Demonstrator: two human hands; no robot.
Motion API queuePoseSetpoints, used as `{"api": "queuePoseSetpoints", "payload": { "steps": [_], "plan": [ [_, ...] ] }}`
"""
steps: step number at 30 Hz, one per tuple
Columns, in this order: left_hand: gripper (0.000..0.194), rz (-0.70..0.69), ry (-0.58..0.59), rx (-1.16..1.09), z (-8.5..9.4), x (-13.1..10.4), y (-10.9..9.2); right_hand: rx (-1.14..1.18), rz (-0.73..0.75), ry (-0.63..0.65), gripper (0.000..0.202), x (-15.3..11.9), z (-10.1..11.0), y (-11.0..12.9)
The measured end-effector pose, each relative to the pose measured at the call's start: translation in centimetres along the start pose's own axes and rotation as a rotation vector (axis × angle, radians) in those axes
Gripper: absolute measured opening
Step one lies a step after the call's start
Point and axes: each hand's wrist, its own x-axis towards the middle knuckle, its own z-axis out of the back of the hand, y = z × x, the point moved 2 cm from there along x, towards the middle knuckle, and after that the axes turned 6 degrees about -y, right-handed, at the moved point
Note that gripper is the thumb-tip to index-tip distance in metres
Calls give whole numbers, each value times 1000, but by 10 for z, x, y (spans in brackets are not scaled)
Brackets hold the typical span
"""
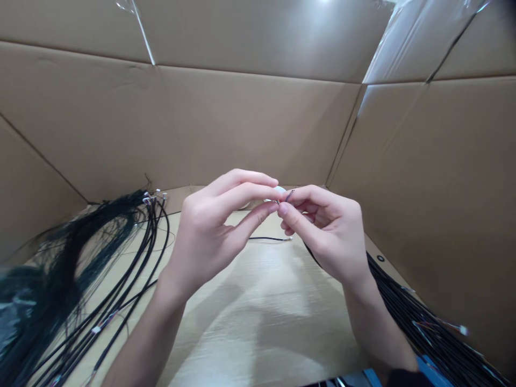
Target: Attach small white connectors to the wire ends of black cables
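Both hands meet above the middle of the table. My left hand pinches thin wires between thumb and forefinger, its other fingers stretched over them. Right beside it, my right hand holds the fine wire ends of a cable between thumb and index finger, the other fingers curled. A black cable runs down behind my right hand. Something whitish shows just behind the fingertips. Exactly where each fingertip grips the wires is too small to tell.
Black cables with white connectors and a dark bundle of thin strands lie at the left. More black cables lie at the right. One short cable lies behind the hands. Cardboard walls enclose the table.
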Motion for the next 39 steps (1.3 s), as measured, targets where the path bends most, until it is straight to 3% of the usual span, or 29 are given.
{"api": "queuePoseSetpoints", "payload": {
  "steps": [3,6,12,18,24,28,31,39],
  "plan": [
    [13,-45,-1,20,0,0,-1,27,-26,-10,3,1,0,0],
    [11,0,18,53,-1,0,-1,60,-49,-17,9,3,-1,-2],
    [12,112,53,39,-7,-2,9,197,-155,1,40,8,-3,-13],
    [10,251,51,-58,-12,-3,18,-37,23,23,3,8,-6,-16],
    [6,294,32,-172,-6,0,19,-26,25,-4,3,9,-6,-14],
    [13,505,40,-296,1,1,20,-10,33,-47,6,9,-6,-10],
    [17,655,121,-380,0,1,19,-12,47,-65,8,7,-7,-9],
    [5,793,153,-639,-5,1,14,-51,107,-54,14,8,-3,-8]
  ]
}}
